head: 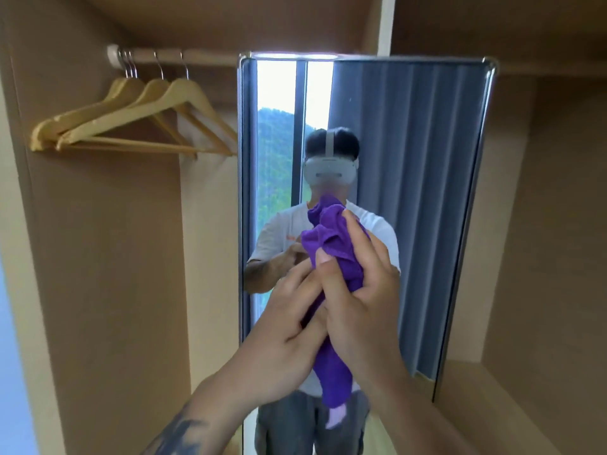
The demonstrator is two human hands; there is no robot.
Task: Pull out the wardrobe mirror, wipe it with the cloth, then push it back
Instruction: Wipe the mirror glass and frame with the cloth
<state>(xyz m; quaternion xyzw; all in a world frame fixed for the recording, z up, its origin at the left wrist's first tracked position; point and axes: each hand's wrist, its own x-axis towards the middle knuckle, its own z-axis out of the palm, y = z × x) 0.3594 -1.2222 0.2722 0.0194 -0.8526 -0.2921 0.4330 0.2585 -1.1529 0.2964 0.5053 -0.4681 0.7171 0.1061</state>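
While apparently bunched, cloth (331, 254) before mirror (410, 165).

Open space was left in the wardrobe bay left of the pulled-out mirror (410, 192), below the wooden hangers (138, 119) on the rail (170, 55). The mirror's middle was blocked by both hands bunching the purple cloth (331, 254).

Counted stuff: one mirror (410, 192), one purple cloth (331, 244), two hands on it, left (282, 336) and right (364, 300), one rail (170, 55), roughly four wooden hangers (138, 119) far left.
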